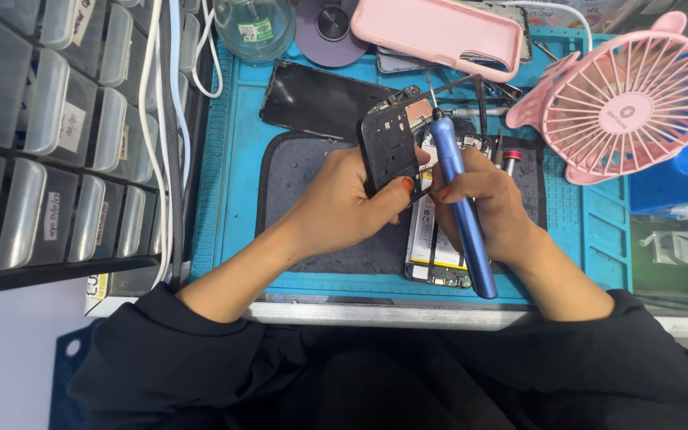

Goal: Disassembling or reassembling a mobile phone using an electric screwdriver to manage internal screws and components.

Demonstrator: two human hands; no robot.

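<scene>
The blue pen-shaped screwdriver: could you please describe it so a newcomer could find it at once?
Start at the blue work mat and go to the opened phone lying on it. Above it the right hand holds the screwdriver, beside the black frame in the left hand. It is the only long, slim blue metal stick there.

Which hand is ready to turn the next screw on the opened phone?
The right hand, most likely. It already grips the blue screwdriver, tip up by the opened phone. The left hand is busy: its fingers hold the black frame piece.
</scene>
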